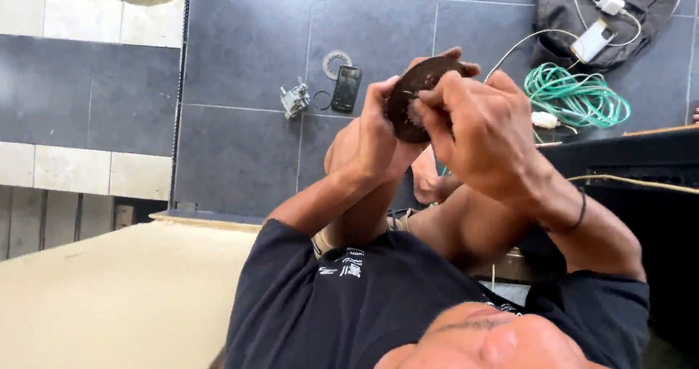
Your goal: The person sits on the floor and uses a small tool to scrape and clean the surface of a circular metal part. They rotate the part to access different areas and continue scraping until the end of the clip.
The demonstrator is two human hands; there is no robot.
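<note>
Head view: holding dark toothed disc [415,96] up between both hands, above bent knees. Left hand [375,139] gripping disc from behind, fingers curled around its edge. Right hand [477,132] pressing on disc front, fingertips pinching near its centre. Lying on grey tiled floor [240,48] well apart: black phone [346,88], round metal ring [336,64], small metal part [295,99]. Sitting at right: green cable coil [579,96], dark bag [619,12] with white charger [610,5].
</note>
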